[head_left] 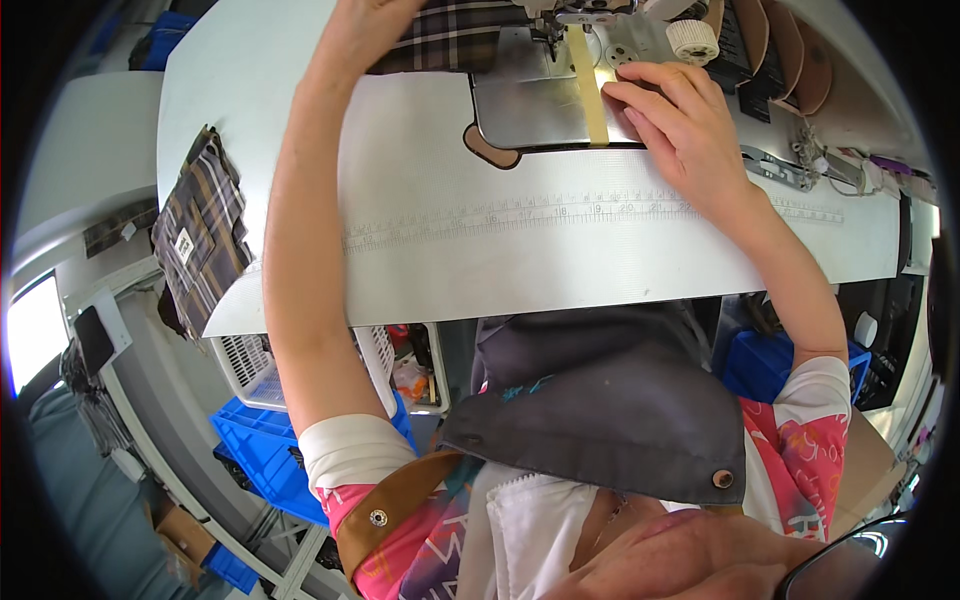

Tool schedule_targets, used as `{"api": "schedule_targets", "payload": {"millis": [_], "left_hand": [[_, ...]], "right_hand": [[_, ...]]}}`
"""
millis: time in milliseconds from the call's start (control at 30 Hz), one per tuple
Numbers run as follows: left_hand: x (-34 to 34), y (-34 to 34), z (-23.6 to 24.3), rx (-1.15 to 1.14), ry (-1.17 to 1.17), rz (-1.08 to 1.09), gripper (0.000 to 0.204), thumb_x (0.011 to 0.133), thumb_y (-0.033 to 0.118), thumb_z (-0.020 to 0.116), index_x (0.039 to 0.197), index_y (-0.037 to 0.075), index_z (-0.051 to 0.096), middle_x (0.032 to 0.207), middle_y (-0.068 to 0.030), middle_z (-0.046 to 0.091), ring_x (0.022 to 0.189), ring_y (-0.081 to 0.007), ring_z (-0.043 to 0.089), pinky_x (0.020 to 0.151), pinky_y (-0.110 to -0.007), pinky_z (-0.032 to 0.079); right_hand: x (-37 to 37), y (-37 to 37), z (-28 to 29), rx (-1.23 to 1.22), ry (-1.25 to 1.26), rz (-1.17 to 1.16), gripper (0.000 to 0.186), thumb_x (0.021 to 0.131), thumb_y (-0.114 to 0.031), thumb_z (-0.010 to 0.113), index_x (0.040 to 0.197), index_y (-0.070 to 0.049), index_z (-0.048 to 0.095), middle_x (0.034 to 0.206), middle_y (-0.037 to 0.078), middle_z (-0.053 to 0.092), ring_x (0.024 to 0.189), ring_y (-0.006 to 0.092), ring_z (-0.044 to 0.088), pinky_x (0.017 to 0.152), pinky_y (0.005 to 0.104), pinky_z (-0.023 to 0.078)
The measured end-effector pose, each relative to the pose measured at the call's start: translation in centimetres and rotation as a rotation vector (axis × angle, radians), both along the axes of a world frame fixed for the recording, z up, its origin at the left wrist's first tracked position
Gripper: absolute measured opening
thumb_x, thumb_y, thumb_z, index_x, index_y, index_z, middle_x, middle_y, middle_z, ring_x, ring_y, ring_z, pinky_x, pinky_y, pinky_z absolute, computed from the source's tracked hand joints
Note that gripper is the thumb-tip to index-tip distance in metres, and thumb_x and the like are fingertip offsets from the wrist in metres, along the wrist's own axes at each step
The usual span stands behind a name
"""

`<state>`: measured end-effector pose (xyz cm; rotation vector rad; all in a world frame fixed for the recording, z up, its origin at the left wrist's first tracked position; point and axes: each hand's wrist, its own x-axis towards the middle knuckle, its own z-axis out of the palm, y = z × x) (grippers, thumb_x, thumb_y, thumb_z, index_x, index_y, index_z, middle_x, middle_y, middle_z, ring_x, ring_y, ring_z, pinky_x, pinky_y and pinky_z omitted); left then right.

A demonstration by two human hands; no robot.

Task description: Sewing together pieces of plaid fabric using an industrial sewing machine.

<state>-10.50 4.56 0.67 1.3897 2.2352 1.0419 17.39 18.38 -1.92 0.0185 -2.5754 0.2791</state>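
Hands apart. Left hand (372,28) at plaid cloth (445,48), perhaps steadying it; fingers cropped, grip cannot tell. Right hand (685,125), fingers loosely extended, beside yellow tape strip (590,95), likely seam guide.

Place: a sewing workshop
Sewing machine (535,107): set into a white desk (420,290)
Ruler scale (560,212): printed along the desk
Plaid cloth (450,42): beside the machine's plate
Blue crate (262,455): below

Cloth (203,235) on the left of the table (440,285), machine plate (535,112) behind the ruler scale (545,213) (basket (243,362) below).
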Motion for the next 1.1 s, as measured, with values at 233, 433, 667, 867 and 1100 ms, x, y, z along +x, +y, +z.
{"api": "schedule_targets", "payload": {"millis": [233,433,667,867,1100], "left_hand": [[-0.8,-1.3,-2.4,0.129,0.214,-0.057,0.028,0.087,0.006,0.049,0.112,0.005,0.062,0.124,-0.0063,0.059,0.114,-0.0236,0.055,0.101,-0.037,0.037],[-0.9,-1.9,-2.2,0.028,0.282,-0.021,0.026,0.09,0.011,0.049,0.112,0.009,0.062,0.13,-0.0013,0.055,0.122,-0.0222,0.048,0.107,-0.058,0.017],[-1.0,-3.3,-2.2,0.052,0.45,0.05,0.022,0.086,0.012,0.058,0.106,0.007,0.064,0.117,-0.0056,0.062,0.112,-0.0233,0.055,0.103,-0.05,0.03],[5.5,-9.1,-1.1,-0.094,0.787,0.101,0.03,0.085,0.029,0.062,0.11,0.013,0.065,0.104,-0.0071,0.063,0.084,-0.0253,0.062,0.071,-0.034,0.049],[15.7,-11.0,0.3,-0.081,0.653,0.085,0.03,0.073,0.025,0.073,0.095,0.006,0.065,0.085,-0.0058,0.059,0.08,-0.0206,0.059,0.071,-0.035,0.047]], "right_hand": [[-0.1,0.7,-0.4,-0.048,-0.005,-0.019,0.02,0.082,-0.011,0.062,0.102,-0.011,0.065,0.106,0.002,0.06,0.099,0.0221,0.053,0.082,0.0342,0.041],[-0.2,0.5,-0.1,-0.07,-0.013,-0.011,0.02,0.082,-0.012,0.061,0.102,-0.011,0.065,0.106,0.002,0.06,0.099,0.0221,0.053,0.084,0.034,0.041],[-0.4,0.5,0.0,-0.099,0.002,0.008,0.018,0.083,-0.013,0.061,0.1,-0.011,0.065,0.106,0.002,0.06,0.099,0.0219,0.053,0.085,0.0337,0.041],[0.1,0.6,-0.4,0.005,0.005,0.031,0.024,0.081,-0.013,0.062,0.104,-0.011,0.063,0.109,0.001,0.059,0.099,0.0215,0.053,0.085,0.0341,0.041],[0.4,-3.9,-0.4,0.057,-0.034,0.179,0.029,0.078,-0.016,0.064,0.107,-0.013,0.062,0.115,0.0,0.056,0.101,0.0197,0.051,0.085,0.0339,0.042]]}}
